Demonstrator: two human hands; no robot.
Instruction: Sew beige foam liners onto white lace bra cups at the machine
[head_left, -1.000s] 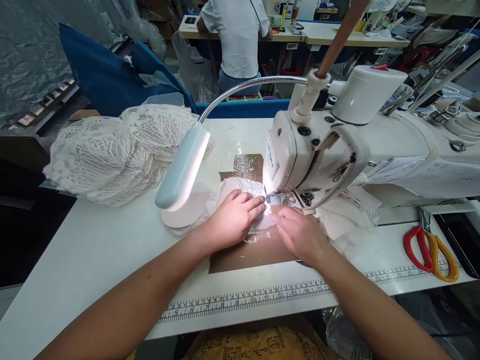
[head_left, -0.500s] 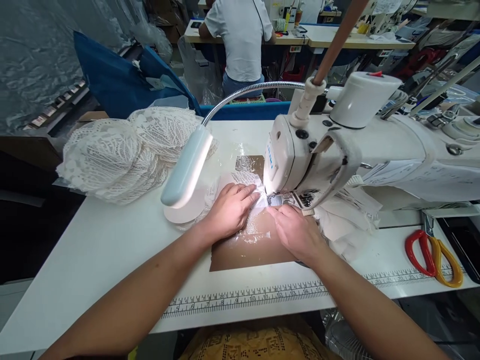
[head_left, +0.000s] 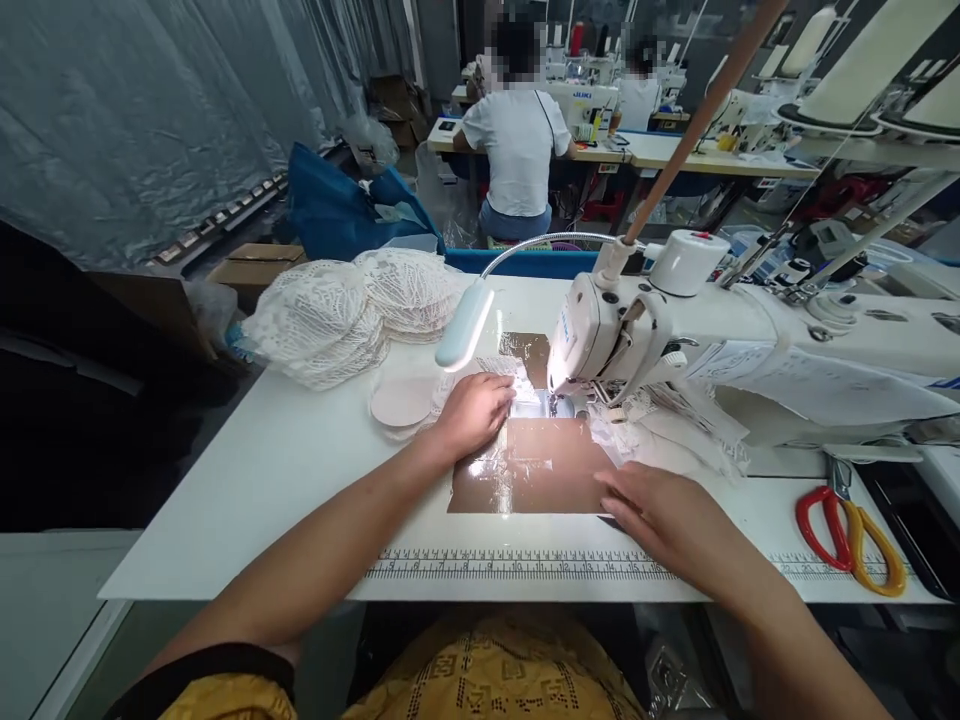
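Observation:
My left hand [head_left: 476, 412] lies left of the sewing machine's needle area, its fingers closed on a white lace piece [head_left: 487, 370] that is apart from the presser foot. My right hand [head_left: 664, 500] hovers by the right edge of a brown taped sheet [head_left: 540, 470], thumb and fingers apart, holding nothing. The white sewing machine [head_left: 574, 335] stands with its head above the lit metal needle plate [head_left: 529, 405]. Pale round cut pieces [head_left: 405, 400] lie left of my left hand. More lace and cloth pieces [head_left: 675, 430] are heaped under the machine arm.
Stacked lace cups [head_left: 315, 320] sit at the back left. A lamp [head_left: 465, 325] on a bendy neck leans over the work. Scissors [head_left: 851, 535] with red and yellow handles lie at the right, beside a printed ruler strip [head_left: 525, 565]. A person [head_left: 517, 150] sits ahead, back turned.
My right hand has drawn back from the needle toward the front right and opened. The lace piece by my left hand has come away from the needle. The view has tilted up.

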